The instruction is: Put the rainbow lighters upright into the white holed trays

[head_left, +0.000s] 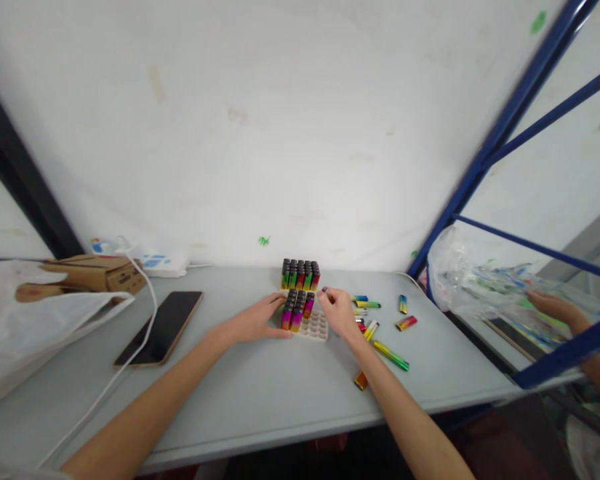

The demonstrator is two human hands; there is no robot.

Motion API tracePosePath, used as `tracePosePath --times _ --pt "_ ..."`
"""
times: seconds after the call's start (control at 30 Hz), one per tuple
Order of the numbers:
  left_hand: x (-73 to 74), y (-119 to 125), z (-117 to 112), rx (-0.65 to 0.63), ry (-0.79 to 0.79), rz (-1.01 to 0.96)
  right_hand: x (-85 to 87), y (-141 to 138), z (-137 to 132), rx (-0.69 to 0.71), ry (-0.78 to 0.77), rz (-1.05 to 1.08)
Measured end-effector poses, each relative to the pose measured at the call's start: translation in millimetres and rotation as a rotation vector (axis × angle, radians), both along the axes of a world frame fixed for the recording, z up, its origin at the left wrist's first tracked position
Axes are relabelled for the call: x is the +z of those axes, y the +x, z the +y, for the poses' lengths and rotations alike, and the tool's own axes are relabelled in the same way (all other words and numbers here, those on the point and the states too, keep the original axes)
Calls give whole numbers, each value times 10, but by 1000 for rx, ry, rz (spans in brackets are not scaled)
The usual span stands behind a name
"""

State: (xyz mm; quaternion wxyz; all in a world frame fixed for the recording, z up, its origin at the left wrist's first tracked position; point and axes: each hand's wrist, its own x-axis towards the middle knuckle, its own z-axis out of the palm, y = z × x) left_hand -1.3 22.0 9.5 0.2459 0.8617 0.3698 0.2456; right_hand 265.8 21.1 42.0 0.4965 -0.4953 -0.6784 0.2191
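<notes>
A white tray (321, 332) with round-edged slots lies on the table, and its front right slots show bare. Several purple-and-orange lighters (297, 320) with black tops stand upright in its left and back slots. My left hand (260, 319) grips the tray's left side, thumb by the front corner and fingers farther back. Over the tray's right edge, my right hand (337, 312) is closed in a pinch; a small dark lighter top shows at its fingertips, the rest hidden. Just behind stands a block of upright green and red lighters (300, 275).
Loose lighters (391, 355) in several colours lie to the right. A phone (165, 327), a white cable (147, 333), a plastic bag (40, 320) and a cardboard box (107, 272) are at left. Beyond the blue frame (473, 167), another person's hand (550, 305) is near plastic bags.
</notes>
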Motion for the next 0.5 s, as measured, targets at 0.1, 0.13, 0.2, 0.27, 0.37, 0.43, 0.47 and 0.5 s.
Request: tracePosePath --times 0.1,0.13,0.2,0.27,0.37,0.43,0.47,0.5 --pt "-6 -1 3 -15 15 -7 -88 21 -45 36 -15 -62" --pt "-10 -3 9 -16 16 -4 -92 34 -64 57 -20 -75" --pt "-20 -5 26 -12 12 -1 -68 50 -100 112 -25 -96" --pt "-33 -6 44 -14 9 -10 -21 56 -133 160 -24 -115" --pt "-39 -1 52 -22 13 -28 49 68 -172 176 -5 -145" --pt "-26 6 41 -29 14 -30 71 84 -186 145 20 -159" --pt "-16 9 33 -31 14 -28 69 92 -188 121 34 -160" --pt "-7 12 24 -31 14 -25 60 100 -186 97 47 -157"
